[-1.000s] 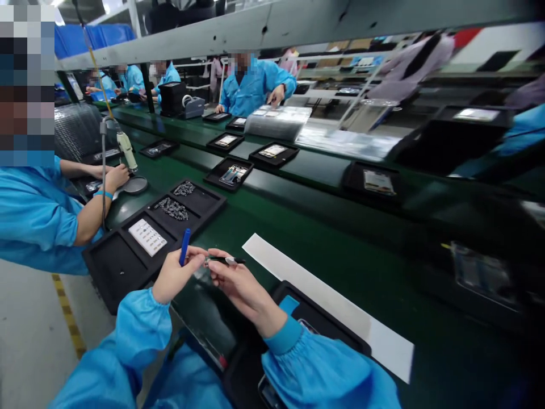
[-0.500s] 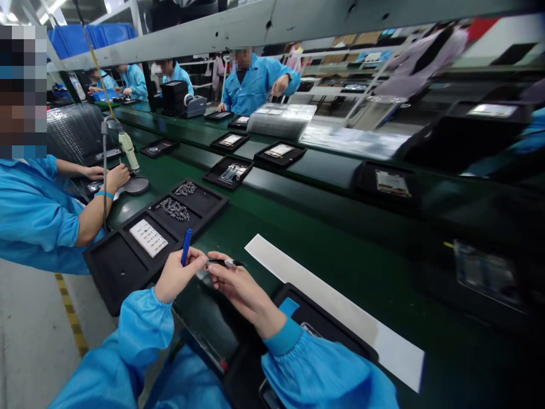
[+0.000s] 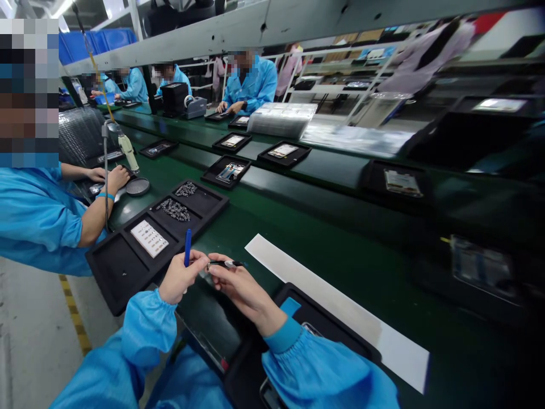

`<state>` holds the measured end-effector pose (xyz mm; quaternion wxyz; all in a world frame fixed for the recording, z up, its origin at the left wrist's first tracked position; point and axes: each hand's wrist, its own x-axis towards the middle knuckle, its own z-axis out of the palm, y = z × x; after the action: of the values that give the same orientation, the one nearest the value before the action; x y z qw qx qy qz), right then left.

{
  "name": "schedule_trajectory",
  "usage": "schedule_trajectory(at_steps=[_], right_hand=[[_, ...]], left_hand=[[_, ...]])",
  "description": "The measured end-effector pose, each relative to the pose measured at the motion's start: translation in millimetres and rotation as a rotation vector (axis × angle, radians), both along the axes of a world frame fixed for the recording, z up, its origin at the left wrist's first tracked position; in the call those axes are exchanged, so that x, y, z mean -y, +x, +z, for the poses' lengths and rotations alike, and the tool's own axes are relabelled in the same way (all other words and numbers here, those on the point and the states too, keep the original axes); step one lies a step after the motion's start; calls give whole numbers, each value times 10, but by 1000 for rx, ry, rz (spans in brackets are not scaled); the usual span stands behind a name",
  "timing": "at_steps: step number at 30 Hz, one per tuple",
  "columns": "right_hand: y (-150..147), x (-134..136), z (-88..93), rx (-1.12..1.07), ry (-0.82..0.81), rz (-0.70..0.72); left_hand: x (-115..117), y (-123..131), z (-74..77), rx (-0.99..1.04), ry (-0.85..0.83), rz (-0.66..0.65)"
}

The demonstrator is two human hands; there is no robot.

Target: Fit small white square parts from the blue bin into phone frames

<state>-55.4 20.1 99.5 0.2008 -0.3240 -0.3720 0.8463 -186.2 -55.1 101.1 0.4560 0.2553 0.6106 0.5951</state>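
Note:
My left hand [image 3: 181,278] is closed around a blue pen-like tool [image 3: 187,247] that stands upright out of the fist. My right hand [image 3: 236,284] pinches black tweezers [image 3: 225,263] that point right. Both hands meet above a dark flat panel [image 3: 213,318] at the bench edge, fingertips touching around a tiny part I cannot make out. To the left of my hands lies a black compartment tray [image 3: 123,267] with a white label sheet [image 3: 149,238] and piles of small grey parts [image 3: 174,209].
A white strip [image 3: 332,309] lies on the green conveyor [image 3: 298,227]. Another black tray [image 3: 327,326] sits by my right sleeve. Black trays with phone parts [image 3: 230,171] ride the belt. A co-worker's arm [image 3: 93,210] works at the left; other people stand behind.
The view has shifted slightly. My hands stay together with the same tools. The person across the belt has lowered an arm to the bench.

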Motion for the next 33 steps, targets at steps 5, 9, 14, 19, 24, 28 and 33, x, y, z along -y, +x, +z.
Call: schedule_trajectory(at_steps=[5,9,14,19,24,28,33], right_hand=[[9,15,-12,9,5,24],[36,39,-11,31,6,7],[89,42,-53,46,2,-4],[101,17,-107,91,-37,-12],[117,25,-128,98,-41,9],[240,19,-143,96,-31,18],[614,2,-79,165,16,-45]], left_hand=[[-18,24,-16,157,13,45],[-55,-35,-43,343,42,140],[-56,-260,-68,578,89,374],[15,-411,-53,644,119,520],[22,-382,-35,506,79,525],[118,-422,4,206,-14,515],[505,-944,123,-337,-234,575]])
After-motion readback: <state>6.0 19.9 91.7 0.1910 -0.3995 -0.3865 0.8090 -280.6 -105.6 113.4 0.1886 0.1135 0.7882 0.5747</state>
